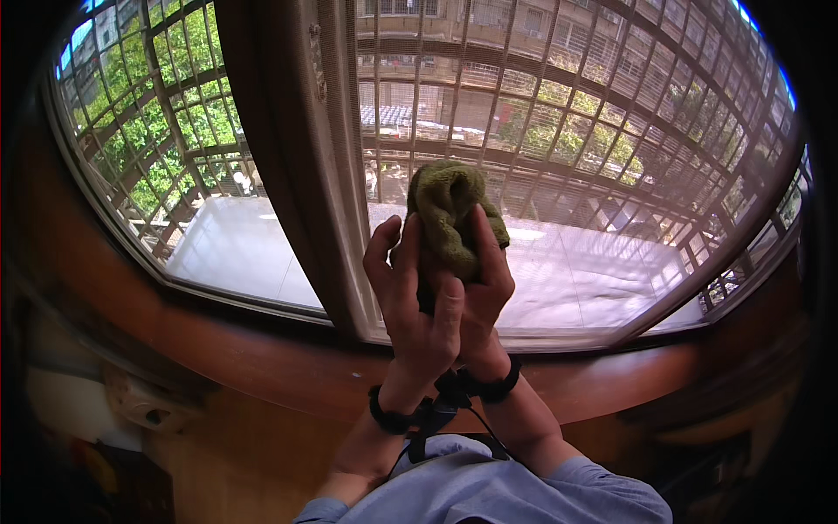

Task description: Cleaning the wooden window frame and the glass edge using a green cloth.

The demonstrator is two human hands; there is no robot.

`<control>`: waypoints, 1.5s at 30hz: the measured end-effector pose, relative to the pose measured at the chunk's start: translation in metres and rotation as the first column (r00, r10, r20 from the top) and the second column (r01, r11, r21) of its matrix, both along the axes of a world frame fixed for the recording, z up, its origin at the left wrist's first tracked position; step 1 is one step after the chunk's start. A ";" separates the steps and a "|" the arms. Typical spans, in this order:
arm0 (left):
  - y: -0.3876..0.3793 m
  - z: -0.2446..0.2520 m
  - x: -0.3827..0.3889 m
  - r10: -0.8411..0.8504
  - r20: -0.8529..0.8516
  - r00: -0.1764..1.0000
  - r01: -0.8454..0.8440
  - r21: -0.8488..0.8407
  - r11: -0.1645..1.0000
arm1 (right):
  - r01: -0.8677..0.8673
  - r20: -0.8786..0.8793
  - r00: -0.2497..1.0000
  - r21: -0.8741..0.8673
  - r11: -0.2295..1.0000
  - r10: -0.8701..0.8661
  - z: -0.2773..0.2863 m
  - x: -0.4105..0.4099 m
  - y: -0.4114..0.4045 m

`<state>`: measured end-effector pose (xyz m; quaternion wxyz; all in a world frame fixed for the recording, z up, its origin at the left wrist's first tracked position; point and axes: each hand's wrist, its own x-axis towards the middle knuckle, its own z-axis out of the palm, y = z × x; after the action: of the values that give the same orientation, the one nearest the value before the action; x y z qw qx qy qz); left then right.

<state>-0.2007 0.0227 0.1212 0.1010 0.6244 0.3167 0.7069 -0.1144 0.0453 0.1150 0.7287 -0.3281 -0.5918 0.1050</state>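
Observation:
A green, fuzzy cloth (445, 209), bunched up with a fold at its top, is held between my two hands in front of the window screen (556, 164). My left hand (416, 295) grips its left and lower side, fingers pointing up. On its right side, the fingers of my right hand (488, 275) press into the cloth. The hands are close together, and part of the right palm is hidden behind the left thumb. A black band sits on each wrist. Whether the cloth touches the screen, I cannot tell.
A dark window frame post (288, 164) stands left of the hands. The brown wooden sill (262, 367) curves below the window. Beyond the glass are a metal grille (458, 85) and a pale tiled ledge (236, 249). A light-coloured object (147, 399), blurred, is at the lower left.

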 end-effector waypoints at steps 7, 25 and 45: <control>0.000 0.003 -0.061 0.140 0.097 0.985 -0.135 -0.054 0.989 | -0.196 0.087 0.979 0.173 0.965 0.183 0.017 -0.073 0.013; 0.009 0.008 0.028 -0.120 0.456 0.882 0.195 -0.121 0.973 | -0.113 0.085 0.990 0.018 0.993 0.111 0.038 0.011 0.004; -0.028 0.050 0.298 -0.448 0.163 0.879 0.461 -0.045 0.886 | 0.213 -0.028 0.977 0.196 0.957 -0.211 0.060 0.291 -0.043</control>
<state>0.0970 -0.0049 0.1714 0.3129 0.6223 0.1817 0.6942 0.1764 0.0025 0.1747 0.7668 -0.3153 -0.5582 -0.0319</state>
